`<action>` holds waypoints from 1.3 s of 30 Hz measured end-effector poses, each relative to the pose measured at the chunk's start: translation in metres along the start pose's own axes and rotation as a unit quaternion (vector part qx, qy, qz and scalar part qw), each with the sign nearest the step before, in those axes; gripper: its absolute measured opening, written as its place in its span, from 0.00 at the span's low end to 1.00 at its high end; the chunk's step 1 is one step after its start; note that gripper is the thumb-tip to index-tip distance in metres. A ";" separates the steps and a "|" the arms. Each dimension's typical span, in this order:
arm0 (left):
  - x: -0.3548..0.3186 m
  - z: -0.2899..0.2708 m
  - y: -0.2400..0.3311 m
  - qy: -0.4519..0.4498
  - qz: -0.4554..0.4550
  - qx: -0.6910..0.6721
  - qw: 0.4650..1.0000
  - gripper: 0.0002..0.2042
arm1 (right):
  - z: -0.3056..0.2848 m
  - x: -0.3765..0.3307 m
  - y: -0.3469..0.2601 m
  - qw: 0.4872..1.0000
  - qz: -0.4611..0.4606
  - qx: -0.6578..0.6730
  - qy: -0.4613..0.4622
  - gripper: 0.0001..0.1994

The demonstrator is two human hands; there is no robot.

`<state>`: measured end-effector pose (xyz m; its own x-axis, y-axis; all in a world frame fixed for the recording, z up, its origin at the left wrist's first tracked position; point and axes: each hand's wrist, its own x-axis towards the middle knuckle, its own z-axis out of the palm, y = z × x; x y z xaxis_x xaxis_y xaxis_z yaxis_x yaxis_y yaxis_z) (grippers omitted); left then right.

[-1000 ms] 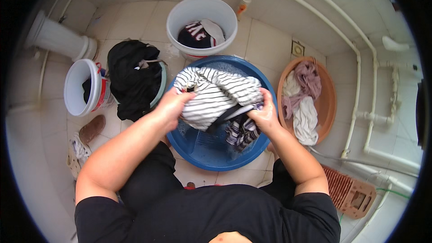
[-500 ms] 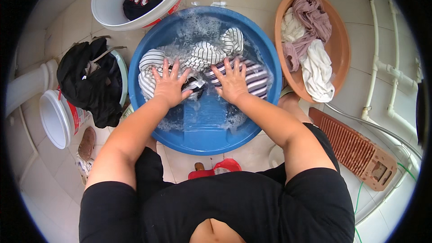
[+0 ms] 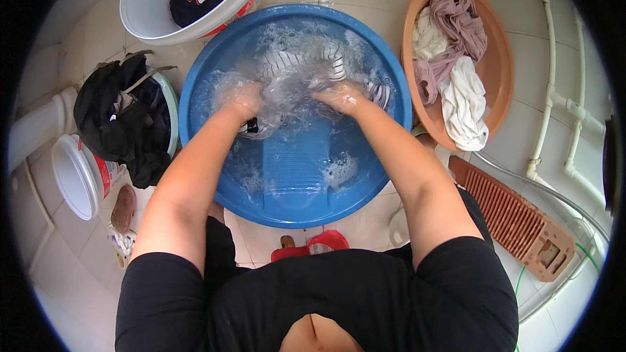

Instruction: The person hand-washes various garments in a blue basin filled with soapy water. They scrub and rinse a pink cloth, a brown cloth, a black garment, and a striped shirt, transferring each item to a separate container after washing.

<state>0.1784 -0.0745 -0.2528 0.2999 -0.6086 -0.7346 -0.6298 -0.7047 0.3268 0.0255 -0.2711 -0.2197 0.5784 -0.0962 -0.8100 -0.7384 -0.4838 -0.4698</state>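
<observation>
A blue round tub [image 3: 293, 207] of soapy water stands before me, with a ribbed washboard slope [image 3: 295, 173] moulded into its near side. Both my hands are down in churning water among wet clothes. Around my left hand [image 3: 242, 99] the splashing hides the fingers. My right hand [image 3: 340, 96] is beside a dark striped garment [image 3: 379, 94], its fingertips blurred under the water. A white garment with black stripes [image 3: 283, 62] lies between and beyond the hands, partly covered by foam.
An orange basin [image 3: 499, 101] at the right holds mauve and white clothes. A white bucket [image 3: 147, 10] with a dark garment [image 3: 199, 0] stands at the far left. Black clothes [image 3: 117, 117] overhang a pale green basin [image 3: 173, 107]. A brown washboard [image 3: 505, 215] lies at right.
Both hands have gone from lying spread on the clothes down into the water. The water now splashes and churns, and the striped clothes have shifted and sunk partly from sight.
</observation>
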 end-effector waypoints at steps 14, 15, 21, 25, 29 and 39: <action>-0.070 0.027 0.020 -0.149 0.081 0.227 0.959 0.16 | 0.071 -0.002 0.074 0.978 0.097 -0.109 0.146 0.30; -0.067 0.026 0.033 -0.131 0.058 0.215 0.966 0.15 | 0.072 -0.002 0.065 0.974 0.162 -0.027 0.158 0.28; -0.018 0.043 0.043 -0.116 -0.070 -0.715 0.685 0.32 | 0.065 -0.052 -0.022 0.855 -0.079 0.493 0.143 0.10; -0.028 0.019 0.046 -0.316 -0.039 -0.900 0.298 0.40 | 0.063 -0.092 -0.069 0.890 -0.366 0.270 0.025 0.03; -0.020 0.054 0.021 -0.300 0.060 -0.858 0.413 0.31 | 0.084 -0.107 -0.107 0.838 -0.479 0.083 0.249 0.15; -0.059 0.047 0.049 -0.142 -0.133 -0.897 0.398 0.26 | 0.064 -0.031 -0.013 0.941 0.009 0.104 0.323 0.17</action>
<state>0.0960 -0.0556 -0.2218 -0.0686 -0.5389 -0.8396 0.9972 -0.0128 -0.0732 -0.0048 -0.2063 -0.2104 0.6056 -0.6440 -0.4675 -0.7628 -0.3025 -0.5715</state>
